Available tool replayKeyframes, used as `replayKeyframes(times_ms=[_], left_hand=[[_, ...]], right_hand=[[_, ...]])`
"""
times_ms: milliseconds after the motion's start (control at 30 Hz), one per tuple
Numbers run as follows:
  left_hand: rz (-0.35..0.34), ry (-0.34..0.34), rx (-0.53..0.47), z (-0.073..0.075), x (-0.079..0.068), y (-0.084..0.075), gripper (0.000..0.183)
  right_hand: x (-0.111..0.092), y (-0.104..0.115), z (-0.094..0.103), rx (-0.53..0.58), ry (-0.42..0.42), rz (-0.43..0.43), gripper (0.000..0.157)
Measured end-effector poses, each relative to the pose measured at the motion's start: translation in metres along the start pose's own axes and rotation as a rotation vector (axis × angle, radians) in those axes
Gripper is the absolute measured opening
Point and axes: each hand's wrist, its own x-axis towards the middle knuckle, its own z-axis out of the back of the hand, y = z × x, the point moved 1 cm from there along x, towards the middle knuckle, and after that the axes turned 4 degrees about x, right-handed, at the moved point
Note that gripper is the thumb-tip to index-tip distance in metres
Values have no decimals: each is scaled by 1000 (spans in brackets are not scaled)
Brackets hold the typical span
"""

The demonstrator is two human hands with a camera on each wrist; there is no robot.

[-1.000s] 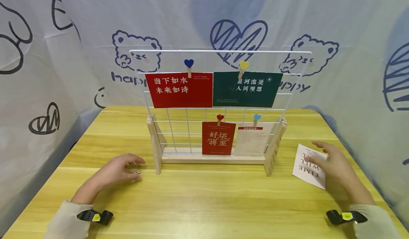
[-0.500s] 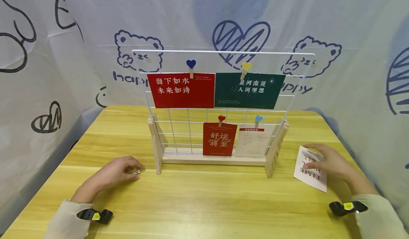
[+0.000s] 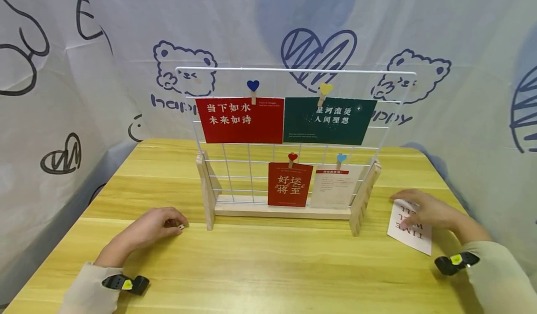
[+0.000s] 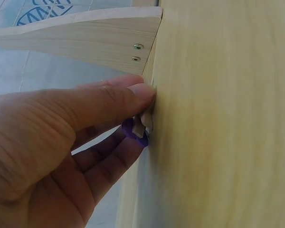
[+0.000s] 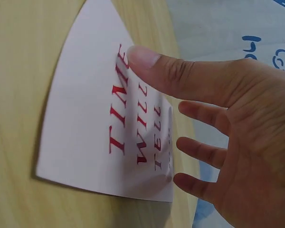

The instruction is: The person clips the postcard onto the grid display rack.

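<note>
With thumb and fingertips, my left hand pinches a small wooden clothespin at the table surface, left of the wire rack. A purple decoration shows on the clothespin in the left wrist view. On the right, my right hand spans a white card printed in red, which lies on the table. In the right wrist view the thumb rests over the lettering of the card. The other visible fingers stay apart from the thumb, near the card's far edge.
The rack stands on wooden feet. Clothespins with hearts hold a red card, a green card, a smaller red card and a pale card on it. A printed cloth hangs behind the table.
My left fingers have closed on the clothespin. My right hand has moved over the card, its fingers reaching the far edge. The head view has shifted slightly.
</note>
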Motion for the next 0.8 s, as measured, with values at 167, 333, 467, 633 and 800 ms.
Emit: replayKeyframes(times_ms=[167,333,467,633,800], left_hand=[[2,0,-8,-2,1,1,13],[4,0,-13,-2,1,0,13],[6,0,-14,-2,1,1,13],[5,-16,4,-2,1,0,13],[28,-29,9,-1,2,-2,13]], right_hand=[[3,-5,-2,-57,23,25,73],[4,-8,-3,-126,14,13,72],[4,-7,-2,-137,35,9,76],[5,-3,1,-152,63,29,83],[3,-3,4,-161,84,-41,94]])
